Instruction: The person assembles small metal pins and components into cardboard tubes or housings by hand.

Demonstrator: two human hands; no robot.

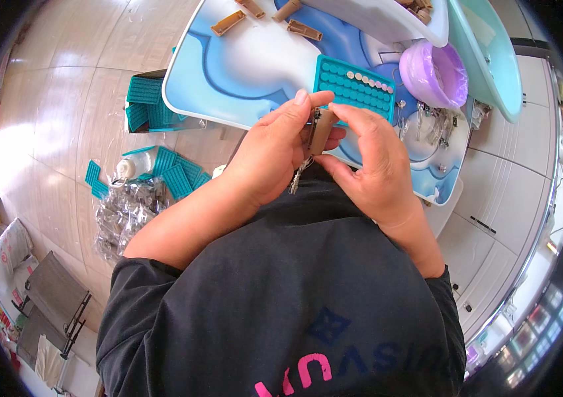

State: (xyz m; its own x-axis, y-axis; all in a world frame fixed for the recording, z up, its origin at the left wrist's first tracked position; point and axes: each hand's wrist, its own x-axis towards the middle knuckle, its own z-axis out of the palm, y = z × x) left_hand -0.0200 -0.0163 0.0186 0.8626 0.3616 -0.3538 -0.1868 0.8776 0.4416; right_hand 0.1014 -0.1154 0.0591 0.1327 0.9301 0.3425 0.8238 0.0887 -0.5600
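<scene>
- held piece (323, 132): plain tan-brown, with a silvery chain (300, 176)
- tabletop (255, 63): white fading into blue, darker blue wavy lines, kinda watery looking
- grid tray (328, 69): solid teal
- discs (369, 81): pearly white going pinkish
- round tub (408, 74): light purple
- big basin (510, 83): pale mint
- shirt (241, 284): black, hot pink plus dark blue print
- floor (56, 99): beige, thin darker lines
- cabinets (510, 178): off-white

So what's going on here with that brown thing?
Someone's left hand and right hand are both holding a small brown piece, with silvery metal bits hanging below it. On the blue-and-white table lie more brown pieces and a teal tray with a row of little round discs.
</scene>
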